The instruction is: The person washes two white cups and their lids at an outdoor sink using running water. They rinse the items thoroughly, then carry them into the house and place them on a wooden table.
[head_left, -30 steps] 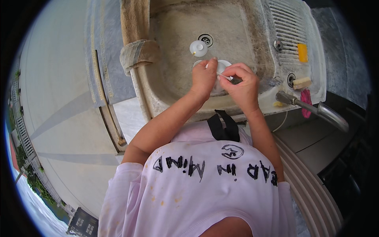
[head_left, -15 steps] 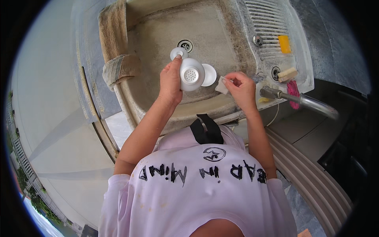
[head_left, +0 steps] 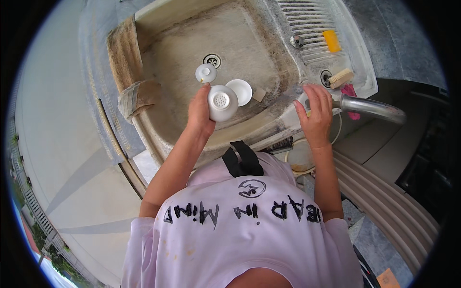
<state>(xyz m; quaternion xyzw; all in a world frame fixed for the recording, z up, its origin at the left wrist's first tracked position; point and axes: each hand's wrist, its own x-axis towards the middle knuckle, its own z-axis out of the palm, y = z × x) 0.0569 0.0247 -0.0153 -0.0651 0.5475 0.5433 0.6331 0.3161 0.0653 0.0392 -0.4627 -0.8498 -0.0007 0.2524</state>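
Stained sink (head_left: 180,36); pierced cup (head_left: 231,106) over it, left hand (head_left: 199,110) gripping its side. Right hand (head_left: 317,115) loosely spread at tap (head_left: 372,108), contact unclear. Cup likely light, rigid, slippery when wet, breakable: best held round sides.

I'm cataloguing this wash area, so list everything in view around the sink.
Sink: 1, beige, top centre
Round fittings: 3, metallic, sink and drainboard
Lid: 1, white, in sink
Perforated bowl: 1, white, left hand
Dish: 1, white, in sink
Square pad: 1, beige, in sink
Towelling: count unclear, brown, left rim
Block: 1, orange-yellow, drainboard
Brush: 1, cream, right of sink
Tap: 1, silver, right of sink
Soft item: 1, pink, beside tap
Left hand: 1, bare, holding bowl
Right hand: 1, bare, at tap
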